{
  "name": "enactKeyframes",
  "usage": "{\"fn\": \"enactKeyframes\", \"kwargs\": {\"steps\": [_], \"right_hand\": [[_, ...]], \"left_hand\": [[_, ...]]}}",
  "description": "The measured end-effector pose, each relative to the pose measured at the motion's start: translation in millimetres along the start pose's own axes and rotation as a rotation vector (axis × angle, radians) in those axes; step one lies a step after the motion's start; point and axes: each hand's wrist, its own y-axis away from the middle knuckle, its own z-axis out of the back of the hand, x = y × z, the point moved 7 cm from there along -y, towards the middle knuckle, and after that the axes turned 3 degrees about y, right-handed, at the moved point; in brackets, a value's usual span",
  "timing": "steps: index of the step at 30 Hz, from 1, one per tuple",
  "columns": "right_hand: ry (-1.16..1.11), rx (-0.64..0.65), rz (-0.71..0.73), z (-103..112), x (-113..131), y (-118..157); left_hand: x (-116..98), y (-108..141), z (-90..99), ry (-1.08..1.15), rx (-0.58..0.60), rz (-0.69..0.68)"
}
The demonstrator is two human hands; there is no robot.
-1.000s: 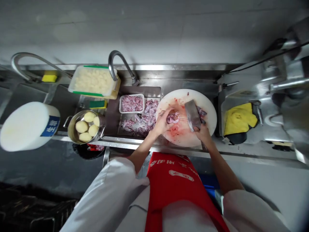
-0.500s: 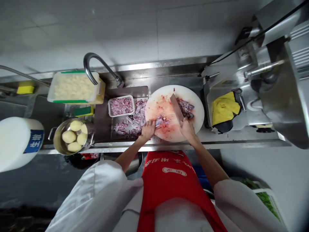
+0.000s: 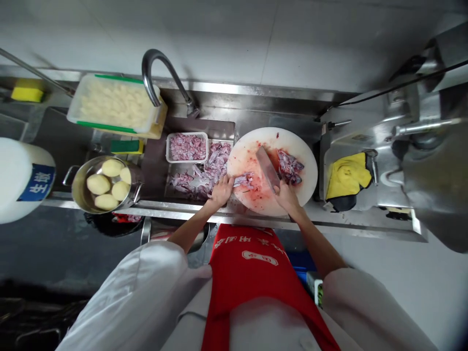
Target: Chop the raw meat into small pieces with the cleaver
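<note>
My right hand (image 3: pixel 286 196) is wrapped round the handle of a cleaver (image 3: pixel 267 168), its blade slanting over a round white cutting board (image 3: pixel 307 187) stained red. Right of the blade lies a heap of dark meat pieces (image 3: pixel 290 167). At the board's left edge, the fingers of my left hand (image 3: pixel 221 191) are closed at the end of a pale piece of meat (image 3: pixel 243 181); its held end is partly hidden. Left of the board, more cut meat (image 3: pixel 218 161) lies in the sink beside a white basket (image 3: pixel 187 147) of smaller chopped pieces.
A curved faucet (image 3: pixel 164 61) rises behind the sink. To the left are a pot (image 3: pixel 82 191) of peeled potatoes, a lidded tub (image 3: pixel 113 105), a sponge (image 3: pixel 126 146) and a white bucket (image 3: pixel 22 180). A yellow cloth (image 3: pixel 347 175) lies by the metal machine (image 3: pixel 420 165) at the right.
The view has shifted and tilted. The cleaver still slants over the board in my right hand, and my left hand remains at the board's left edge.
</note>
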Motion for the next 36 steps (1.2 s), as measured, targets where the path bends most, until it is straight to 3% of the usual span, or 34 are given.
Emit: {"fn": "enactKeyframes", "kwargs": {"steps": [4, 7, 9, 12, 15, 18, 23, 25, 28, 31, 33, 36], "right_hand": [[-0.002, -0.121, 0.085, 23, 53, -9], [-0.028, -0.05, 0.122, 13, 88, -25], [-0.049, 0.002, 0.111, 3, 90, -37], [-0.104, 0.007, 0.11, -5, 66, -49], [-0.13, -0.018, 0.066, -7, 22, -53], [-0.123, -0.089, -0.029, -4, -28, -47], [-0.144, -0.137, -0.117, -2, -81, -26], [-0.149, -0.13, -0.132, -4, -91, -17], [-0.15, -0.121, -0.144, -4, -96, -7], [-0.13, -0.097, -0.164, -1, -88, 5], [-0.119, -0.099, -0.157, 2, -72, 14], [-0.16, -0.046, -0.042, -7, -26, 27]], "left_hand": [[-2, 1, -1.3, -0.026, 0.047, 0.009], [-6, 1, -3.7, -0.133, 0.139, 0.002], [-5, 3, -2.3, -0.121, 0.18, -0.033], [2, 6, 10.6, 0.131, 0.126, -0.097], [10, 4, 34.1, 0.485, -0.05, -0.086], [-3, -9, 50.0, 0.836, -0.211, -0.033], [-63, -45, 37.3, 1.353, -0.288, -0.044], [-71, -51, 22.5, 1.423, -0.278, -0.026], [-50, -44, 0.8, 1.371, -0.246, 0.095], [-9, -22, 3.1, 1.26, -0.293, 0.222], [14, -6, 25.1, 1.214, -0.38, 0.247], [37, 15, 82.6, 1.123, -0.59, 0.199]]}}
